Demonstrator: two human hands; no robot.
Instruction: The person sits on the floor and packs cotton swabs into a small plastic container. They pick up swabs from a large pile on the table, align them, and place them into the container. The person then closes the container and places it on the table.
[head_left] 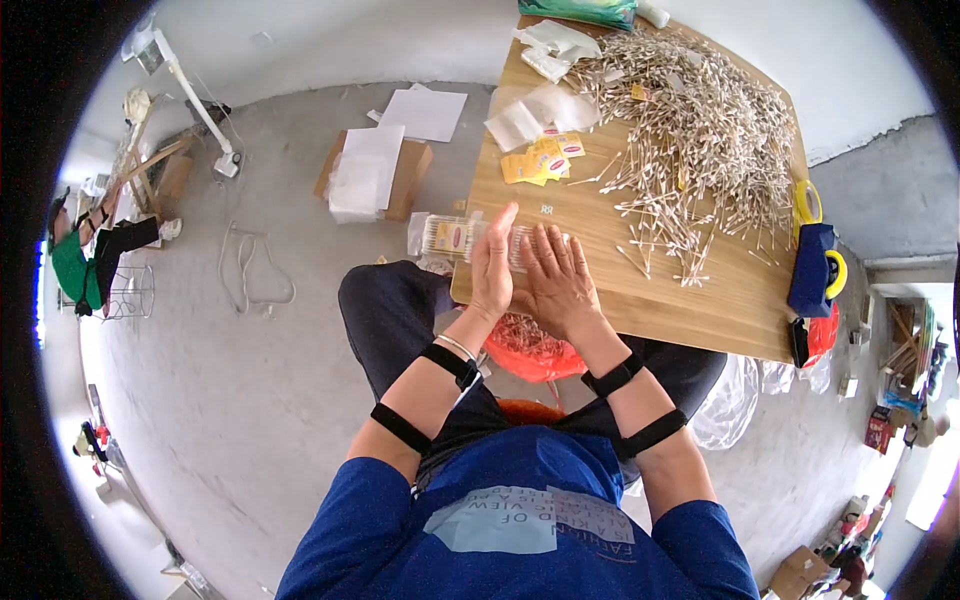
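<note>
At the table's near left corner, my left hand (492, 265) stands on edge with its fingers stretched out. Beside it my right hand (562, 285) lies palm down, fingers straight and slightly apart. A small row of white-tipped cotton swabs (519, 247) shows between the hands; whether it is bagged is hard to tell. Just left of my left hand lies a clear packet of cotton swabs (440, 234) with a yellow card. Yellow cards (540, 162) lie fanned farther up the table. A large heap of loose cotton swabs (715, 130) covers the far right part.
Clear plastic bags (545, 112) lie beyond the cards. A blue tape dispenser (812, 270) sits at the right edge. Below the near edge, between my knees, is a red bag (535, 360) of swabs. A cardboard box (405, 180) stands left of the table. Another person (80, 260) sits far left.
</note>
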